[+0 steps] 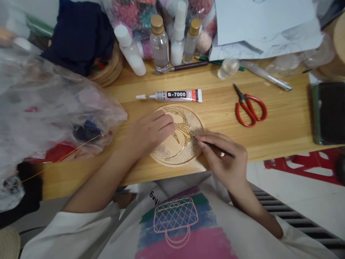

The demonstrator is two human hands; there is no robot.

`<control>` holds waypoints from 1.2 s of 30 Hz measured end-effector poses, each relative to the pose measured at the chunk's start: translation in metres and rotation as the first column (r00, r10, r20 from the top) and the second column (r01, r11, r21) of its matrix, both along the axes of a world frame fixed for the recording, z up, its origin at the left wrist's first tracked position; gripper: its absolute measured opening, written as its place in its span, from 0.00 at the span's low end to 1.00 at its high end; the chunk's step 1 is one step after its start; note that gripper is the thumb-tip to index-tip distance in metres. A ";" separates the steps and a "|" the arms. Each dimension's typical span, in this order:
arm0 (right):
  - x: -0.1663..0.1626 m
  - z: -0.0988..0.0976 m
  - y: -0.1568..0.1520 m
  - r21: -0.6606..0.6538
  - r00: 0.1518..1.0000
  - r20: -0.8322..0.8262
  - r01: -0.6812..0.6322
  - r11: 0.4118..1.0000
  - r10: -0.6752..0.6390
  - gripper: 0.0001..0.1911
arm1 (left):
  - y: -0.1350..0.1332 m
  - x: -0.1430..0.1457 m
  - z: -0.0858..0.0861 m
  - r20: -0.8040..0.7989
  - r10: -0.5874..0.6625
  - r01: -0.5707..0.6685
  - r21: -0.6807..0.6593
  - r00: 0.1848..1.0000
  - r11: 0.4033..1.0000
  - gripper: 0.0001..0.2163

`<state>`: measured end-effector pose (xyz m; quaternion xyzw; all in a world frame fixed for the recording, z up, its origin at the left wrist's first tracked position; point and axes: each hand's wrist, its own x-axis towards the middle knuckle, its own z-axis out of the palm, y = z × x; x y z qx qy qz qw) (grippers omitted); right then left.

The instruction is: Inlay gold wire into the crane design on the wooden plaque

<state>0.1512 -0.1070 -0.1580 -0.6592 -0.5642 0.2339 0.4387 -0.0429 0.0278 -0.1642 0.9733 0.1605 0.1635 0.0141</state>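
Observation:
A round wooden disc (188, 118) with a gold wire crane design lies near the table's front edge. My left hand (149, 133) rests on the disc's left side, its fingers pressed together on a thin gold wire (184, 135) at the design's middle. My right hand (223, 158) pinches a thin dark tool (215, 147) like a pen; its tip touches the gold wire on the disc. A strand of gold wire (75, 149) trails away to the left across the plastic bag.
A B-7000 glue tube (175, 95) lies just behind the disc. Red scissors (249, 108) lie to the right. Glue bottles (159, 45) stand at the back, papers (264, 25) at back right. A crumpled plastic bag (48, 108) fills the left. A dark case (329, 113) sits far right.

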 end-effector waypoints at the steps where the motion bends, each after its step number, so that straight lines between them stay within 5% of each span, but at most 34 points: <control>1: -0.001 0.000 -0.001 0.001 1.000 0.000 0.006 1.000 -0.006 0.09 | 0.000 0.000 0.000 0.001 0.002 -0.002 -0.006 1.000 1.000 0.14; 36: -0.031 -0.002 -0.007 0.128 0.986 0.092 0.125 0.984 -0.137 0.12 | 0.003 -0.001 -0.005 0.114 0.031 -0.011 -0.168 0.993 0.986 0.14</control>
